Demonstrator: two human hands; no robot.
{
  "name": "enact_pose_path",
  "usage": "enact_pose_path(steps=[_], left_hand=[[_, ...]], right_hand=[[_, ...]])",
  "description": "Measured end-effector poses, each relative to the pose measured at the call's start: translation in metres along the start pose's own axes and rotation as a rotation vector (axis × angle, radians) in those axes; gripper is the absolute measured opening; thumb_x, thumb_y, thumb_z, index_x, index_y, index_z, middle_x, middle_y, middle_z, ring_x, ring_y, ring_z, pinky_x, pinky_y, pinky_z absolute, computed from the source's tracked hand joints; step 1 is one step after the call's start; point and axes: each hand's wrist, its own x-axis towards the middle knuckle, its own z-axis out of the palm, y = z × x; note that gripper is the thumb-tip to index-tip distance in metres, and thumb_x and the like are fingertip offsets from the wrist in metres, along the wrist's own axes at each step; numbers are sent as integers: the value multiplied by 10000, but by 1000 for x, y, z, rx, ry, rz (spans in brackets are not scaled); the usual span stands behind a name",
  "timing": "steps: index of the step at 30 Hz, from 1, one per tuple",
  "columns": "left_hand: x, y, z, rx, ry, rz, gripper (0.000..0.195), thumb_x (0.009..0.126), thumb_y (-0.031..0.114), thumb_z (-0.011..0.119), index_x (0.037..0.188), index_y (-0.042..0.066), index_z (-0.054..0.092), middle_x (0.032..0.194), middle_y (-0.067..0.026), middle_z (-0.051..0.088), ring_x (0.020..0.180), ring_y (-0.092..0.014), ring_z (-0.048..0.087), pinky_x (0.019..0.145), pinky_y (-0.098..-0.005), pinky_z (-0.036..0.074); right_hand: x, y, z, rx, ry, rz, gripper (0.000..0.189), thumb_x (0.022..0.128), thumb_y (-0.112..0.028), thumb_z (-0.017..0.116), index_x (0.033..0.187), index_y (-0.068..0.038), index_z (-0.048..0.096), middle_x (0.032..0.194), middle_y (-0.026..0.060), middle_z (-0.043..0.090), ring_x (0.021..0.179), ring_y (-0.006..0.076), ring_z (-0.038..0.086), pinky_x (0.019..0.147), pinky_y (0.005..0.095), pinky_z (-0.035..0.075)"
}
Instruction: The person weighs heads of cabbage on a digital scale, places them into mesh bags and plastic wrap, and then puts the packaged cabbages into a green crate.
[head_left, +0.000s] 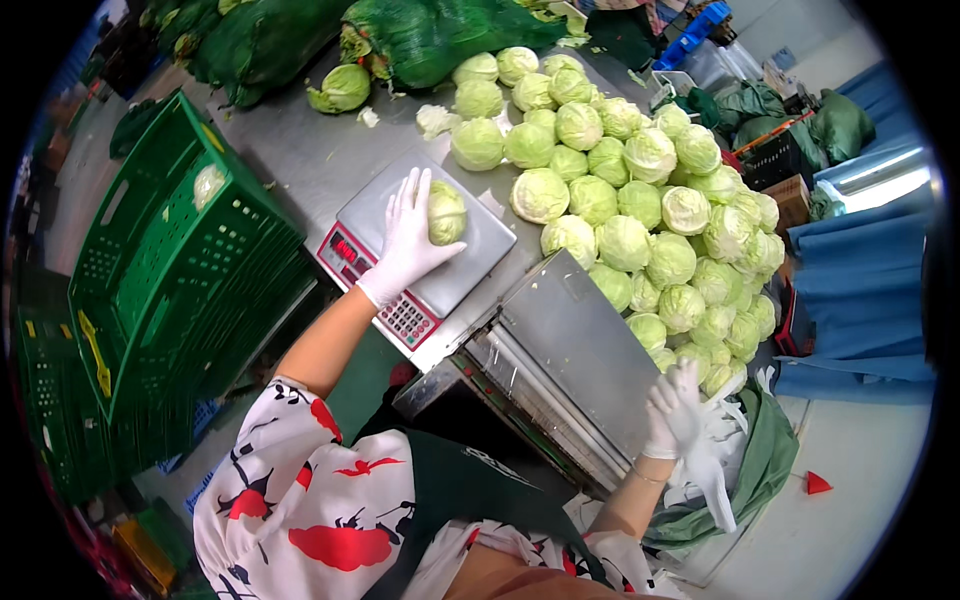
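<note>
My left hand (409, 236), in a thin white glove, reaches around a pale green cabbage (447, 214). Its fingers lie along the cabbage's left side and the thumb curves past the near side. That cabbage rests on the metal pan (472, 259) of a digital scale (405, 319) with a lit red display. On the far right, my right hand (671, 416), gloved too, has bent fingers beside a bunch of white plastic bags (709, 472). White glove and white plastic blend there, so whether the fingers grip a bag is unclear. A green sack (772, 442) surrounds the bunch.
A large heap of cabbages (626, 244) covers the table's right side. A wrapping machine (574, 330) stands between my arms. Stacked green crates (180, 247) rise at left, with one wrapped cabbage (208, 186) inside. Full green mesh sacks (442, 37) lie at the back.
</note>
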Motion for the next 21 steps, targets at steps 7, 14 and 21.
enact_pose_path(steps=[7, 14, 21], left_hand=[[45, 10, 11, 59, -107, 144, 1114, 632, 409, 815, 1482, 39, 198, 1487, -245, 253, 1388, -414, 238, 1137, -521, 189], [55, 12, -1, 165, -366, 216, 1143, 596, 456, 821, 1488, 89, 208, 1492, -224, 262, 1381, -419, 258, 1074, -605, 271], [53, -50, 2, 131, -333, 99, 948, 576, 389, 812, 1361, 39, 413, 1327, -221, 440, 1232, -412, 430, 1029, -503, 375]], right_hand=[[27, 47, 34, -443, -77, 148, 240, 1019, -239, 409, 1023, -25, 519, 696, 41, 510, 523, 100, 414, 454, 235, 342], [55, 58, 62, -762, -23, 198, 199, 965, -194, 513, 947, -10, 588, 750, 47, 578, 635, 121, 520, 588, 228, 427], [71, 68, 62, -851, 119, 315, 198, 965, -176, 502, 944, -3, 597, 753, 26, 578, 657, 102, 533, 593, 221, 438]])
